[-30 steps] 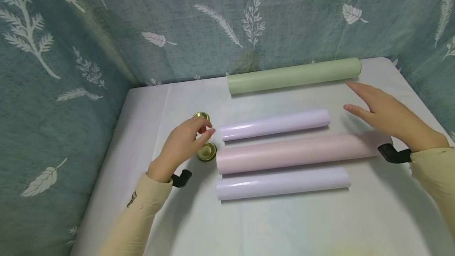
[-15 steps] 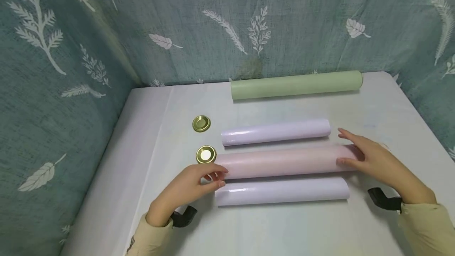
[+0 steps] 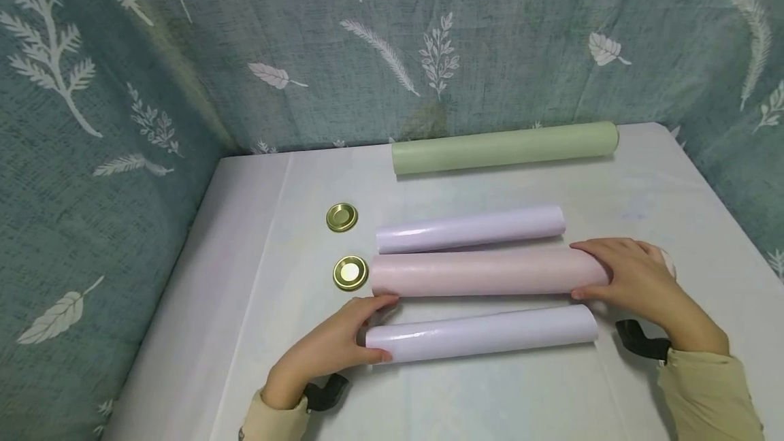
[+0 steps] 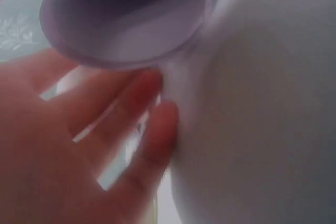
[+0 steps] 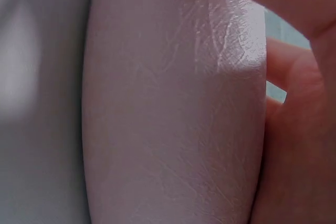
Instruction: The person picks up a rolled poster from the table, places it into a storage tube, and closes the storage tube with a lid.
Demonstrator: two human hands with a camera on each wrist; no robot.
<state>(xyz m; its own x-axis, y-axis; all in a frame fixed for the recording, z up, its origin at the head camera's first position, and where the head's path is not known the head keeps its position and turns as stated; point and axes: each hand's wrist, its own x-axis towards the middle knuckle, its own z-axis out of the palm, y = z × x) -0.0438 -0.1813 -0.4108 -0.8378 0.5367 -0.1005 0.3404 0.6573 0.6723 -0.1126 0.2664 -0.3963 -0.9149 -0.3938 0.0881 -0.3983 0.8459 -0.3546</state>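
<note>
Near the front of the table lies a glossy pale lavender roll point(image 3: 484, 334), a hollow rolled-up sheet whose open end point(image 4: 126, 40) fills the top of the left wrist view. My left hand point(image 3: 333, 342) holds its left end, thumb on the near side and fingers over the far side. Behind it lies a longer pale pink roll point(image 3: 490, 273). My right hand point(image 3: 637, 281) grips this roll near its right end, with the thumb in front and the fingers reaching over the back. In the right wrist view the pink surface point(image 5: 168, 119) looks faintly creased.
A shorter lavender roll point(image 3: 471, 229) lies just behind the pink one. Farther back, a green roll point(image 3: 505, 148) rests near the curtain point(image 3: 306, 33). Two gold jar lids point(image 3: 341, 217) sit left of the rolls on the white table point(image 3: 257, 223).
Both hands have come down onto the rolls. The pink roll has shifted away toward the shorter lavender one, and the front lavender roll's left end has swung toward me, leaving a gap.
</note>
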